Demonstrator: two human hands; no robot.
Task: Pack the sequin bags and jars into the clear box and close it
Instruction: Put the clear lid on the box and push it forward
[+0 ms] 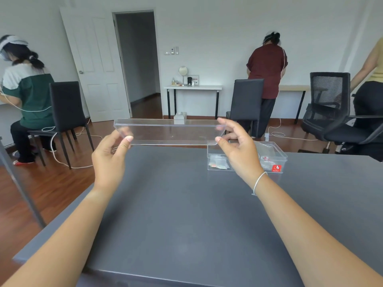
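Observation:
I hold a clear rectangular lid point(170, 131) in the air above the far edge of the grey table point(186, 214). My left hand point(110, 160) pinches its left end and my right hand point(238, 152) pinches its right end. The clear box point(275, 157) stands on the table behind my right hand, open on top, with a red sticker on its front. Small sequin bags point(218, 163) lie inside its left part, and more clear items show in its right part. My right hand hides the box's middle.
Black chairs stand beyond the table at left point(66, 112), centre point(246, 102) and right point(331, 108). Three people work at desks along the walls. White cables trail over the wooden floor. A white side table point(192, 87) is against the far wall.

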